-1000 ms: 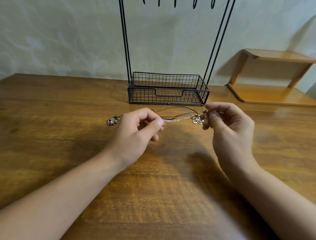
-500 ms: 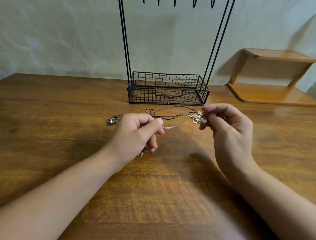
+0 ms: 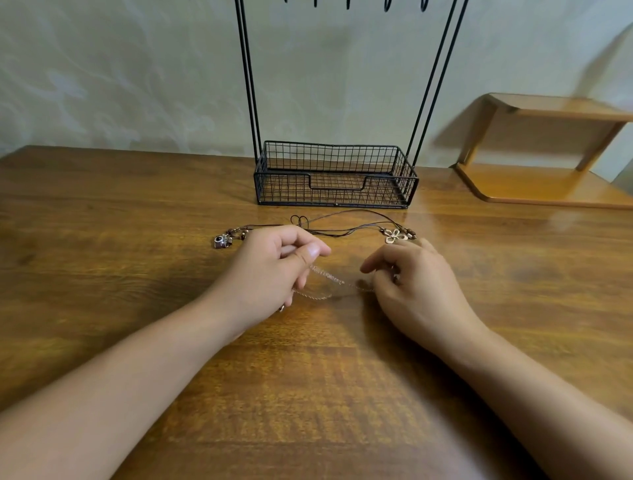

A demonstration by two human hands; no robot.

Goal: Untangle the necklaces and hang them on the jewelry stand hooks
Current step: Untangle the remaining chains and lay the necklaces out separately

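Observation:
A thin silver chain necklace [image 3: 327,275] stretches between my two hands just above the table. My left hand [image 3: 274,270] pinches one end of it between thumb and fingers. My right hand [image 3: 411,277] pinches the other end. Behind my hands, dark cord necklaces [image 3: 342,226] lie on the table, one with a small camera charm [image 3: 222,240] at the left, one with a flower pendant [image 3: 394,235] at the right. The black wire jewelry stand [image 3: 334,178] rises at the back; its hooks [image 3: 349,3] are cut off at the top edge.
The wooden table [image 3: 137,240] stands against a pale wall. A low wooden shelf [image 3: 548,154] sits at the back right. The stand's wire basket base holds nothing I can see.
Both hands have drawn towards me with the silver chain, pulling it out of the cord necklaces. My right hand let go of the flower pendant, which now lies on the table.

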